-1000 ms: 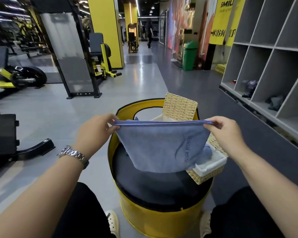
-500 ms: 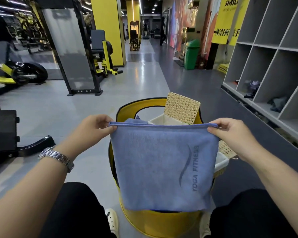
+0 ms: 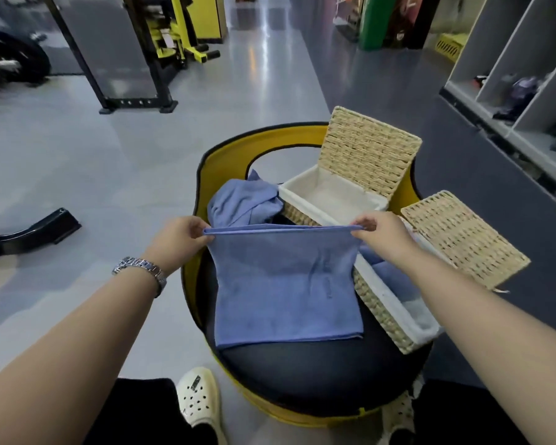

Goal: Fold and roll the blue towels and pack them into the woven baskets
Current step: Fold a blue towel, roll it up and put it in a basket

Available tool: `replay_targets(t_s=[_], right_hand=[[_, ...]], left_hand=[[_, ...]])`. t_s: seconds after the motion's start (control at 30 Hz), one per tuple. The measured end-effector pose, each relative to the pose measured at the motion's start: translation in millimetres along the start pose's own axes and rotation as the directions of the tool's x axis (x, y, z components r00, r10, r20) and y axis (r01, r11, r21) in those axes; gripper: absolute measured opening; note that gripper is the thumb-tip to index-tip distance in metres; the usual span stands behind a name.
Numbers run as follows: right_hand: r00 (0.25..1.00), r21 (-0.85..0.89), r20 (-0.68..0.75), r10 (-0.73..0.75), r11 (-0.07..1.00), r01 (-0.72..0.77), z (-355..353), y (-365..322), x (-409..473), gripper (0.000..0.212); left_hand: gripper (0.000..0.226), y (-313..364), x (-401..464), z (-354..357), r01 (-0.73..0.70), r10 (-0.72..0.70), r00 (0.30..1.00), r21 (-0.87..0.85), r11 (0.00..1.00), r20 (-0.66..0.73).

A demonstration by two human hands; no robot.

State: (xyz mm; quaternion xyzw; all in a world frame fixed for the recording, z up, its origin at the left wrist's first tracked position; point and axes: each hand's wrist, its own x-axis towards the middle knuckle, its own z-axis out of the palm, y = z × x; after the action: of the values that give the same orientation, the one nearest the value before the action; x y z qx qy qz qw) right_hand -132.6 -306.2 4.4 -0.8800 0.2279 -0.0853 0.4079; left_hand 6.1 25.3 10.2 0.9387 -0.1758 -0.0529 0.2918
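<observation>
The left hand (image 3: 177, 239) and right hand (image 3: 382, 232) each pinch a top corner of the doubled blue towel (image 3: 286, 284), which hangs from the fingers onto the dark cushion (image 3: 318, 370). Rolling is judged not started. Beyond the fingertips: a crumpled towel (image 3: 241, 200) unfolded, the far basket (image 3: 331, 194) unfilled. The near basket (image 3: 392, 303), under the right wrist, holds blue cloth. Room remains on the cushion below the towel's hem.

Bright overhead light, floor (image 3: 267, 75) glare, fisheye edges, slight blur.
</observation>
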Motion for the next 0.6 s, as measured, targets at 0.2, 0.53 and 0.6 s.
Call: replay_targets(t_s=[0.2,0.53,0.6], right_hand=[[0.999,-0.013,-0.041,-0.027,1.0,0.026,12.3,16.1,14.7,0.013],[0.885,-0.217,0.168,-0.435,0.859,0.463,5.2,46.7,-61.5,0.036],[0.844,-0.328,0.276,-0.459,0.781,0.532,15.2,63.6,-74.7,0.036]], left_hand=[[0.003,-13.6,5.7,9.1,-0.04,0.04,0.999,0.009,0.999,0.008],[0.013,-36.6,-75.0,17.3,-0.317,0.295,0.947,0.239,0.918,0.126],[0.02,-51.8,-88.2,30.2,-0.382,0.323,0.919,0.301,0.874,0.227]])
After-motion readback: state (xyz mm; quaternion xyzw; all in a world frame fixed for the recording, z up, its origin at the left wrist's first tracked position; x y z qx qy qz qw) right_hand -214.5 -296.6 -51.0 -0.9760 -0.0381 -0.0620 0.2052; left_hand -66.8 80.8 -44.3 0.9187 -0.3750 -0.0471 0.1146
